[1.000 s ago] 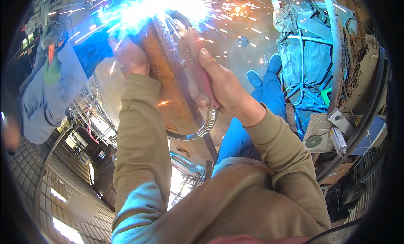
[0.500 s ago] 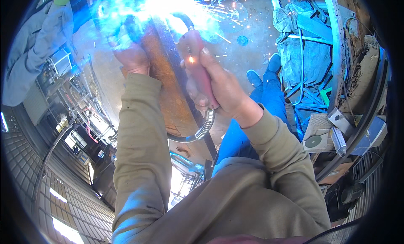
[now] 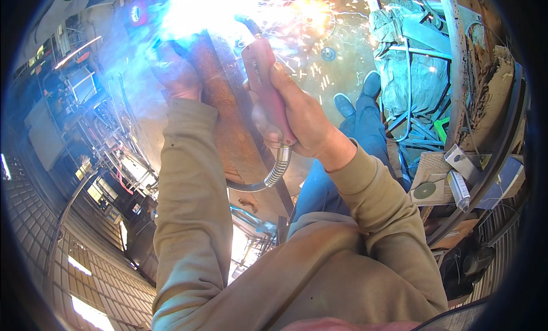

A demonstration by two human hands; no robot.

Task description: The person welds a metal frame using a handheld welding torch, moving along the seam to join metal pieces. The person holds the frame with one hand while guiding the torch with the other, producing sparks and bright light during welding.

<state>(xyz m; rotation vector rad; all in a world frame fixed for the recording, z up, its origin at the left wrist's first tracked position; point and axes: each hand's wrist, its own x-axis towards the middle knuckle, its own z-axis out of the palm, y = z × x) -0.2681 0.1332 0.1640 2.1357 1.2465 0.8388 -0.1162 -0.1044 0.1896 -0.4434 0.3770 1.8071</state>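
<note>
My right hand (image 3: pixel 302 111) is wrapped round the red handle of a welding torch (image 3: pixel 265 82), its thumb lying along the upper side. The torch's bent neck (image 3: pixel 249 26) points up and left into a white-blue arc glare. From the handle's rear, a cable with a metal spring sleeve (image 3: pixel 278 170) curls left over a rusty steel beam (image 3: pixel 225 105). Close by the beam's left side, just below the glare, is my left hand (image 3: pixel 180 77); smoke and blue light hide its fingers. The arc's exact contact point is lost in the brightness.
Orange sparks spray rightward over the floor (image 3: pixel 319 74). Shod feet (image 3: pixel 345 105) stand right of the beam. Farther right are a covered bundle (image 3: pixel 414 79) and metal frame, then a box with a disc (image 3: pixel 424 190) and spray can (image 3: pixel 458 189). Metal racks (image 3: pixel 123 154) stand left.
The glare has shifted slightly left, and sparks spread more widely to the right. Another person's grey sleeve at upper left has mostly moved up out of view. My grip on the torch stays the same.
</note>
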